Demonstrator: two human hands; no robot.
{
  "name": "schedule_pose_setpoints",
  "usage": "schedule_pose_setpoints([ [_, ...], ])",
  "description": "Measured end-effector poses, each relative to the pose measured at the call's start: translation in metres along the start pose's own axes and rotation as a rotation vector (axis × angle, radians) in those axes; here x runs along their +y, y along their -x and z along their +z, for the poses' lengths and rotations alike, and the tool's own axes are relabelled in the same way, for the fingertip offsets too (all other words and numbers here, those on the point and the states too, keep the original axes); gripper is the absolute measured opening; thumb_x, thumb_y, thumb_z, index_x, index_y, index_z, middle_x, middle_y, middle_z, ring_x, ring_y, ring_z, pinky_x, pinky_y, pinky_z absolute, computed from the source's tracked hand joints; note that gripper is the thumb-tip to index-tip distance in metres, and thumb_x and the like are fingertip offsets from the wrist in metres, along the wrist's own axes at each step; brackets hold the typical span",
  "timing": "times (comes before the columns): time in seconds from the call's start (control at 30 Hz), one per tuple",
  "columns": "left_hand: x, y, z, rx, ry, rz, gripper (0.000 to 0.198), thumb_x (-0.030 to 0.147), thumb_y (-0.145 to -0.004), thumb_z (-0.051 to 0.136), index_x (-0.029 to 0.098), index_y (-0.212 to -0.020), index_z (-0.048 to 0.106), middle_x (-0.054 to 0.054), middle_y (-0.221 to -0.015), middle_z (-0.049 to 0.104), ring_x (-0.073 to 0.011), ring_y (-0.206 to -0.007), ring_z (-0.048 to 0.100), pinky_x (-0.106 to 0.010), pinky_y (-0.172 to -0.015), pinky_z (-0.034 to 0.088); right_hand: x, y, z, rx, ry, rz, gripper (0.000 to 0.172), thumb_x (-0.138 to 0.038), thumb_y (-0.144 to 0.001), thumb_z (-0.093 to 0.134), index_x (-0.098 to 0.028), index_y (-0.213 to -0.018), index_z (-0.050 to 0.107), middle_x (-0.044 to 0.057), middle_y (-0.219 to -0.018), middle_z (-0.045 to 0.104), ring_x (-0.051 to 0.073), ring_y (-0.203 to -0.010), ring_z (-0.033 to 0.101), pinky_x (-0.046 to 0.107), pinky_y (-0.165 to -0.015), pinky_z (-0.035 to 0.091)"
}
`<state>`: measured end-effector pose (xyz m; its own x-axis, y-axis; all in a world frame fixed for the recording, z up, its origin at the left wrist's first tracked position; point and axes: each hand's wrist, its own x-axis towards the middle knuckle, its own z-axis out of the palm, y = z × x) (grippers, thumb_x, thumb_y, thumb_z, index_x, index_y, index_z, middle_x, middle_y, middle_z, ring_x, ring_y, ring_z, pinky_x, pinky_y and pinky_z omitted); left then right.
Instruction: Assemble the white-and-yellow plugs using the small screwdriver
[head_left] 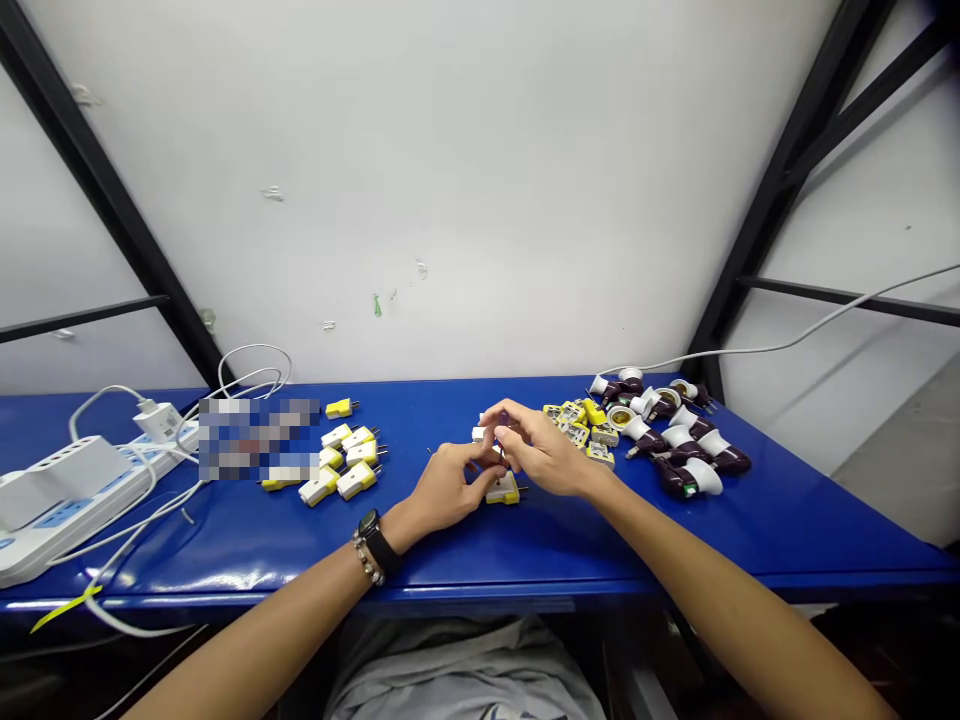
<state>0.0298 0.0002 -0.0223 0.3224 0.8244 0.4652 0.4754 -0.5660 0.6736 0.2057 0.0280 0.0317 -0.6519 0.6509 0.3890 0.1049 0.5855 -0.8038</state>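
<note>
The left hand (447,490) and the right hand (541,450) meet over the middle of the worktop (540,550), neither spread. Their fingers curl inward, and the tips close on a small white plug piece (479,434) between them. The fingers hide most of it, so its long axis cannot be made out, and it is hard to tell exactly which fingertips bear on it.

Just under the left hand's fingers, a yellow plug (503,490) lies on the worktop. Its long axis runs sideways, with its prongs pointing right, and it is nearer the left hand than the right.

Just beyond the right hand's fingers is a heap of yellow-framed parts (577,425), with dark brown and white lamp sockets (667,445) farther right. To the left, a cluster of white and yellow plugs (349,460) stands well apart from the left hand, with open blue surface between them. A band of open surface also runs in front of both hands, as far as the worktop's front edge (480,592). A power strip (75,500) lies at the far left.
</note>
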Motion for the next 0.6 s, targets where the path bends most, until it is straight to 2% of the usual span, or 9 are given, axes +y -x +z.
schedule_pose_setpoints([
  [0.1,-0.001,-0.001,0.001,0.035,-0.045,-0.071,0.023,0.039,-0.086,0.07,0.018,-0.076,0.066,0.001,-0.068,0.069,-0.0131,-0.06,0.058,-0.025,-0.06,0.044,-0.001,-0.001,0.001,0.012,0.021,0.029,0.022,-0.037,-0.099,0.05,-0.019,-0.11,0.054,0.001,-0.084,0.064,0.011,-0.063,0.056,0.023,-0.056,0.045],
  [0.17,0.0,-0.002,0.0,0.033,-0.056,-0.071,0.025,0.04,-0.084,0.071,0.018,-0.075,0.063,0.001,-0.067,0.067,-0.0126,-0.059,0.057,-0.024,-0.059,0.043,0.0,-0.002,0.001,0.037,0.007,0.03,0.022,-0.039,-0.1,0.047,-0.019,-0.106,0.055,0.001,-0.082,0.065,0.011,-0.061,0.055,0.023,-0.055,0.044],
  [0.3,0.003,0.001,-0.007,0.005,-0.099,-0.008,0.017,0.035,-0.085,0.068,0.019,-0.09,0.066,-0.001,-0.082,0.072,-0.0161,-0.072,0.063,-0.026,-0.069,0.048,0.006,-0.004,0.001,0.094,-0.084,0.042,0.023,-0.042,-0.1,0.046,-0.02,-0.104,0.053,0.0,-0.079,0.064,0.01,-0.055,0.054,0.024,-0.053,0.045],
  [0.43,0.003,0.005,-0.015,-0.108,-0.179,0.02,0.041,0.038,-0.074,0.077,0.023,-0.111,0.066,-0.004,-0.106,0.074,-0.022,-0.089,0.068,-0.031,-0.081,0.051,0.01,-0.005,0.0,0.155,-0.152,0.033,0.024,-0.044,-0.099,0.048,-0.02,-0.104,0.052,-0.002,-0.076,0.062,0.009,-0.05,0.053,0.023,-0.049,0.043],
  [0.5,0.003,0.006,-0.017,-0.118,-0.184,0.016,0.045,0.039,-0.074,0.077,0.023,-0.115,0.066,-0.005,-0.11,0.073,-0.0224,-0.09,0.068,-0.031,-0.082,0.051,0.01,-0.006,-0.001,0.205,-0.179,0.02,0.025,-0.044,-0.099,0.048,-0.02,-0.103,0.052,-0.002,-0.075,0.061,0.009,-0.048,0.052,0.023,-0.047,0.042],
  [0.6,0.003,0.005,-0.018,-0.106,-0.182,0.024,0.034,0.036,-0.079,0.074,0.022,-0.109,0.069,-0.005,-0.105,0.075,-0.0218,-0.09,0.067,-0.031,-0.082,0.051,0.009,-0.007,-0.003,0.278,-0.203,-0.002,0.027,-0.046,-0.099,0.048,-0.02,-0.102,0.053,-0.002,-0.075,0.062,0.008,-0.046,0.05,0.023,-0.046,0.041],
])
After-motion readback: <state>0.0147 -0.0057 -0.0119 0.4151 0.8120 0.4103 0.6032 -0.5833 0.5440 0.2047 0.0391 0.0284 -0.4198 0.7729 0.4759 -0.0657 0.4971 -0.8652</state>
